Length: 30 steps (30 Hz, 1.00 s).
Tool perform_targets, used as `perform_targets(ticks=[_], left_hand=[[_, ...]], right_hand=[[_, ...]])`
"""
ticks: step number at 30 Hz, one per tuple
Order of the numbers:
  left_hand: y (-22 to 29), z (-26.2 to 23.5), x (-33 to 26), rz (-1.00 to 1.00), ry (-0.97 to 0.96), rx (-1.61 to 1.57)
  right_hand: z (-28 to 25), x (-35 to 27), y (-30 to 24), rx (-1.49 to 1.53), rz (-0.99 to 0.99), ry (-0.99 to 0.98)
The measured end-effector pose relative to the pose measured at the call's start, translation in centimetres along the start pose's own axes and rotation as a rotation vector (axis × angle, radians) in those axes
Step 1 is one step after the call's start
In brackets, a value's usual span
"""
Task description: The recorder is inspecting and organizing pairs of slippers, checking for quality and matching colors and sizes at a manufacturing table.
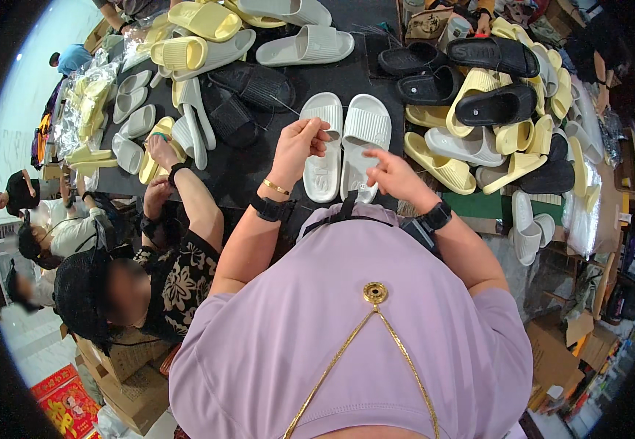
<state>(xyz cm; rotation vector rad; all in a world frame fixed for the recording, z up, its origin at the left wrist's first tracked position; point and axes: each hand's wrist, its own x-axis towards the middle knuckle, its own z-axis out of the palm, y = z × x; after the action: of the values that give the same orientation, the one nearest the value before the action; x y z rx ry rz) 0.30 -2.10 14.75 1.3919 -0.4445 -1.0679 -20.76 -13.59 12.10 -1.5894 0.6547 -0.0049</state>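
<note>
- We locate the pair of light grey ridged slides on the black table (332, 80): left slide (322, 175) and right slide (367, 135), side by side, straps up, toes away from the wearer. We judge that this alignment puts both straps within easy reach.
- Left hand (299, 150): we see the fingers curled in, thumb meeting forefinger above the left slide. A thin pale strand (284, 107) runs toward this pinch from near the black ridged slides (259, 88) — we cannot tell whether the fingertips grip it. We judge the closed pinch suited to something fine.
- Right hand (396, 177): we see the forefinger extended, the others loosely bent, and nothing visible in its grasp. It is over the right slide, behind the strap; we cannot tell whether it touches. We judge that this position leaves the strap unobstructed.
- On the right, we find a mixed heap of yellow slides (440, 162) and black slides (494, 106), overlapping, probably to save table space. A green mat (471, 208) shows below.
- On the left, a co-worker's hand (162, 154) rests on a yellow slide (149, 170); clear plastic bags (83, 102) lie beyond.
- Around the table, we note pale flooring (28, 329) and cardboard boxes (138, 395).
</note>
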Motion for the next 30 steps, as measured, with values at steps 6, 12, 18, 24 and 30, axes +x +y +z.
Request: perform_targets(ticks=[6, 12, 18, 24, 30], left_hand=[[0.0, 0.1, 0.0, 0.012, 0.015, 0.001], [-1.4, -1.6, -0.1, -0.050, 0.022, 0.335], [-4.2, -2.3, -0.3, -0.214, -0.094, 0.781], [-6.7, -3.6, 0.0, -0.312, -0.198, 0.896], [-5.3, -3.0, -0.1, -0.307, -0.255, 0.947]], right_hand=[[-0.2, 0.2, 1.4, -0.205, 0.089, -0.086], [-0.1, -1.1, 0.9, -0.588, -0.321, 0.146], [0.7, -2.0, -0.6, -0.717, -0.316, -0.114], [1.2, -2.2, -1.3, -0.832, -0.254, -0.169], [1.2, -3.0, -2.0, -0.889, -0.223, -0.018]])
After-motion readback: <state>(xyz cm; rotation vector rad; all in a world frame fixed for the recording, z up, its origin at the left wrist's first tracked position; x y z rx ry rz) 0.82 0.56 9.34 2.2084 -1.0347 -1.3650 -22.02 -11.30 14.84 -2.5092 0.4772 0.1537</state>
